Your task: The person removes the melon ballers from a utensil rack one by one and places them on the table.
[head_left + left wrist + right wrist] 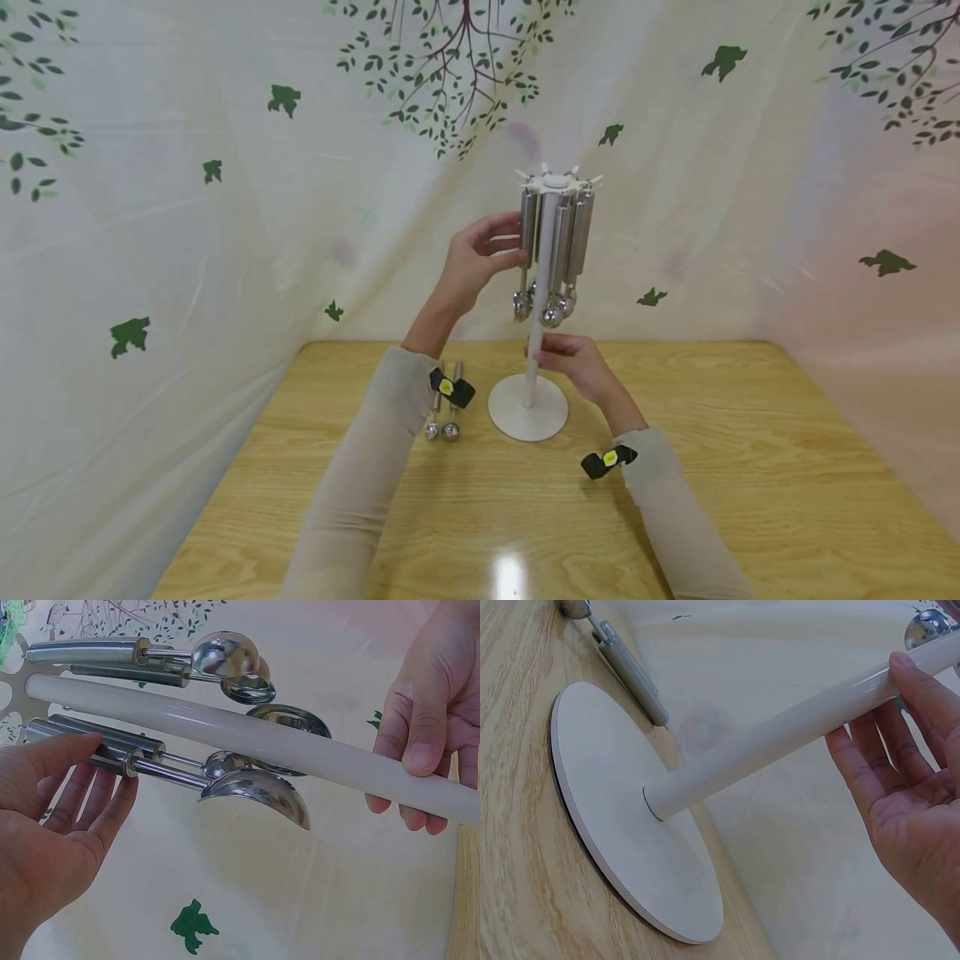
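A white stand (pixel 529 421) with a round base and an upright pole carries several metal scoops (pixel 578 242) on hooks around its top. They hang by thick cylindrical handles, shiny bowls downward. My left hand (pixel 476 262) pinches the handle of a hanging scoop (pixel 255 793) on the left side, thumb on one side and fingers behind. That scoop's bowl has a curved, cut-away edge. Lower down, my right hand (pixel 577 362) holds the white pole (pixel 780 739) between thumb and fingers, a little above the base.
Two more metal utensils with round heads (pixel 450 430) lie on the wooden table (pixel 750 467) left of the base, partly behind my left wrist. A cloth backdrop (pixel 225 250) printed with leaves and birds hangs close behind the table.
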Demonstrator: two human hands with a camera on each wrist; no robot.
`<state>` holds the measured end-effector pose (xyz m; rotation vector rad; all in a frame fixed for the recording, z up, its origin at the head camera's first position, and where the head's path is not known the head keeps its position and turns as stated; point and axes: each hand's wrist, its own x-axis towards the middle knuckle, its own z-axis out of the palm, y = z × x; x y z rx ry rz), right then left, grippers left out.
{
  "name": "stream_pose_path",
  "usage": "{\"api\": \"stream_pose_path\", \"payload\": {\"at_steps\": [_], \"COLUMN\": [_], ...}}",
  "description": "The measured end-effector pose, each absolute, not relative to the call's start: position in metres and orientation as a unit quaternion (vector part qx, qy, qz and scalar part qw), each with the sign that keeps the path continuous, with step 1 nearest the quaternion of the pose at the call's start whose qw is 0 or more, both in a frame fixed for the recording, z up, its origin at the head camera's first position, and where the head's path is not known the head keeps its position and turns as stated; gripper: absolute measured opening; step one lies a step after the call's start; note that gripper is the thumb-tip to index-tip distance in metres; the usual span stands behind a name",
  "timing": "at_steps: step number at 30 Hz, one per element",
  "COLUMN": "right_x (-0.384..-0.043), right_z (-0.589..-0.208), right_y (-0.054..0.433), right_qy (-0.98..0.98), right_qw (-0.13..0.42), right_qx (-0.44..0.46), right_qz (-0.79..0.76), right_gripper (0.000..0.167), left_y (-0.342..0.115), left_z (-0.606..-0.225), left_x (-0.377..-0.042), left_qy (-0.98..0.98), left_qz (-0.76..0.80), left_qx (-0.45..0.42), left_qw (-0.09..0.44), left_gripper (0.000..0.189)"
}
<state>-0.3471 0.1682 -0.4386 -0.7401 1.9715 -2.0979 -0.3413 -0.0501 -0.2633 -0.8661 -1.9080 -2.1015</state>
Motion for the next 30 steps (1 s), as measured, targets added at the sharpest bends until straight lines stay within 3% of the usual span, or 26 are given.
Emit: {"api": "stream_pose_path", "payload": {"at_steps": [21,30], "right_x": [-0.3465,-0.3474], "right_z": [-0.4384,-0.4396], "right_y": [0.1672,0.1660], "right_qy": [0.662,0.649], "right_qw": [0.082,0.084], "right_qx": [-0.253,-0.251], "right_qz": [-0.701,-0.713], "right_gripper": [0.027,0.042], "left_y": [-0.0486,-0.0492], "left_z": [-0.2632,-0.2619], "left_x": [-0.3423,-0.3426], "left_qy": [-0.645,-0.645], "left_qz": [-0.706,-0.705], "left_qx": [-0.280,-0.274], "left_qw": [0.087,0.106], "left_gripper": [0.048,0.046]}}
